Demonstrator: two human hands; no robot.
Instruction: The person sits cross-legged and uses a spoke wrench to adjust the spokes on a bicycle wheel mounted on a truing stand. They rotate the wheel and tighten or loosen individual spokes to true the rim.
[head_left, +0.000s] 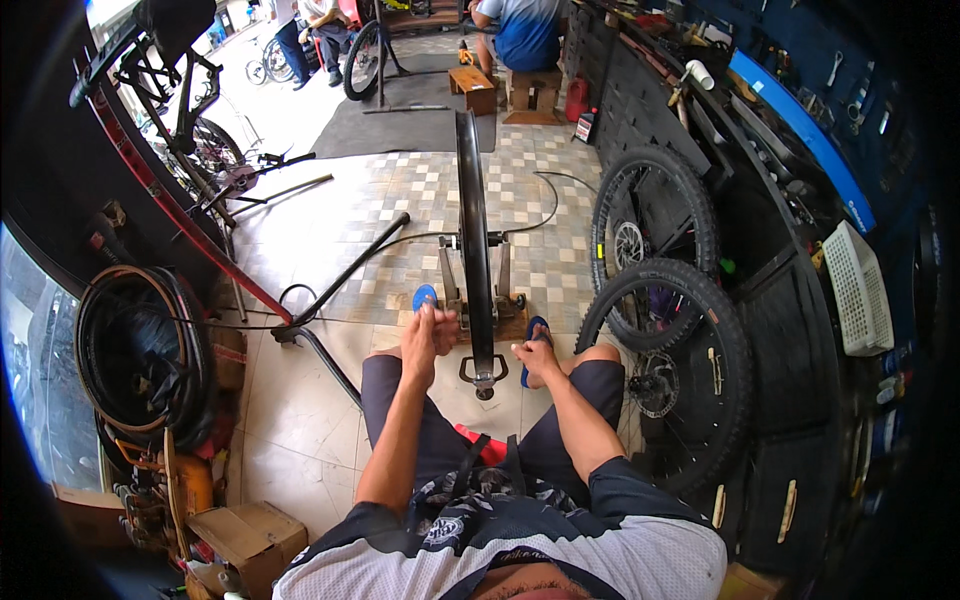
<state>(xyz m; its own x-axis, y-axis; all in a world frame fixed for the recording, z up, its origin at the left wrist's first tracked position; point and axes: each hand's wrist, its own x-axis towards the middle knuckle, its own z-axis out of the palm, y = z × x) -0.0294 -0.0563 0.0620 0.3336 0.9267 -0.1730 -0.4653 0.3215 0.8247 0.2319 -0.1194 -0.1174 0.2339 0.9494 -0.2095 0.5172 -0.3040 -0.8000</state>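
Observation:
A black bicycle wheel rim (470, 200) stands upright, nearly edge-on, between the arms of a metal truing stand (503, 285) in front of me. My left hand (428, 338) is raised just left of the rim, apart from it. Its fingers are slightly bent and apart, a little blurred, and I see nothing in them. To the right of the rim, above my right thigh, my right hand (538, 358) has its fingers curled and thumb forward; whatever they may hold is hidden. At the rim's near side, a dark looped handle (484, 372) belongs to the stand.
Two tyred wheels (665, 370) lean against the dark cabinets at right. A black repair-stand leg (350, 268) and a red pole (180, 220) stand at left, near stacked tyres (135, 345). A cardboard box (248, 530) sits lower left. Another person (533, 35) sits at the back.

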